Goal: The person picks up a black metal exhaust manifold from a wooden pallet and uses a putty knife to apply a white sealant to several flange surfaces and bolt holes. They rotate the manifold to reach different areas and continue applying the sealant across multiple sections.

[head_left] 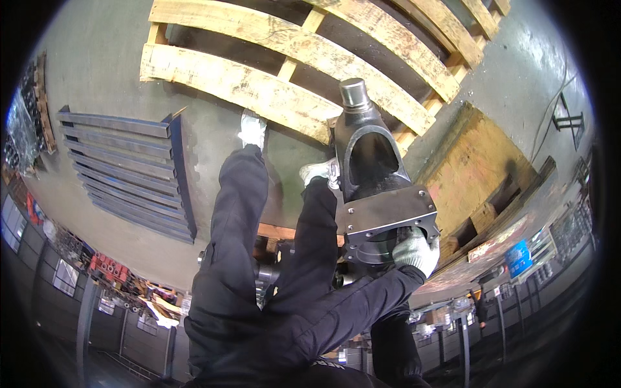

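A dark steel casting [374, 158] lies to the right of my legs. It has a shiny round stub at its far end, an arched hollow in its body and a drilled flange plate [388, 210] at its near end. Reaching across to the right, my left hand [417, 251], in a white knit glove, is closed on the casting's near right side below the flange. Part of its fingers is hidden in the shadow there. The dark right sleeve [394, 346] passes behind the left forearm, and the right hand cannot be seen.
A wooden pallet [239, 81] lies ahead, close to the casting's stub. Left is a blue-grey slatted metal rack [123, 152]. A worn wooden board [475, 168] is on the right. My legs and light-coloured shoes [252, 129] stand left of the casting. Metal parts lie behind my legs.
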`<move>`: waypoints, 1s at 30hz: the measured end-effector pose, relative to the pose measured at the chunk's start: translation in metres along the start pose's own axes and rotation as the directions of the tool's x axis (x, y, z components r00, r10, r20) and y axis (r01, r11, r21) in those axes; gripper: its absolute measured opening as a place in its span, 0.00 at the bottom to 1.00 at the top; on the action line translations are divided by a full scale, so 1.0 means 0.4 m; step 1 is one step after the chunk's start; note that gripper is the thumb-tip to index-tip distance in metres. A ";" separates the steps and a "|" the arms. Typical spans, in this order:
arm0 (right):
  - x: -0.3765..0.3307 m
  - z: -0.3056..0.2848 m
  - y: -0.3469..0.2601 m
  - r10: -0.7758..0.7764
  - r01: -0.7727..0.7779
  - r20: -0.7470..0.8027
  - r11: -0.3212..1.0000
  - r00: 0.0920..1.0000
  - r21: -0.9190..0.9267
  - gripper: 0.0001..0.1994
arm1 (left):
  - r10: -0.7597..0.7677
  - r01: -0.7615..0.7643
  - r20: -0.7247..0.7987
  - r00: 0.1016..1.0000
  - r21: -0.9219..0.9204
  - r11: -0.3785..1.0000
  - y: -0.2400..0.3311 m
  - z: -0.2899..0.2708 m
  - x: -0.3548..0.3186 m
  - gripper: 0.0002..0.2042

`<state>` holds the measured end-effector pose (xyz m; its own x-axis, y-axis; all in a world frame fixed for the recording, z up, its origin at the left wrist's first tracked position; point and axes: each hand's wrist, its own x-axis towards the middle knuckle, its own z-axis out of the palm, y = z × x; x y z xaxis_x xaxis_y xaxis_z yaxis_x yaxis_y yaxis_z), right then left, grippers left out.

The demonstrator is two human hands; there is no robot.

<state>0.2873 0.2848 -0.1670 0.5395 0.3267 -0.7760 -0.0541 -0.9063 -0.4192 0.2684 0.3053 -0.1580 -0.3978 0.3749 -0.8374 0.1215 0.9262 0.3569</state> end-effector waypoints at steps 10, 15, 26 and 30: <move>0.127 -0.141 0.032 0.035 -0.477 0.757 0.795 0.652 0.374 0.36 | -0.170 0.104 0.487 0.857 0.160 0.982 0.006 -0.041 0.019 0.34; 0.125 -0.111 -0.013 0.177 -0.223 0.193 0.941 0.965 0.256 0.31 | -0.068 0.041 0.390 0.918 0.077 0.996 0.012 -0.012 0.008 0.36; 0.197 -0.185 0.019 0.065 -0.382 0.670 0.860 0.740 0.338 0.37 | -0.026 0.026 0.385 0.922 0.004 1.000 0.032 0.030 0.013 0.40; 0.149 -0.125 -0.014 0.123 -0.287 0.445 0.902 0.887 0.323 0.38 | -0.007 0.005 0.365 0.931 0.005 1.000 0.025 0.028 0.011 0.42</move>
<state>0.3617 0.2959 -0.1875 0.0983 0.2978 -0.9495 -0.4754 -0.8242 -0.3078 0.2780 0.3167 -0.1628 -0.0388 0.3576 -0.9331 0.1241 0.9283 0.3506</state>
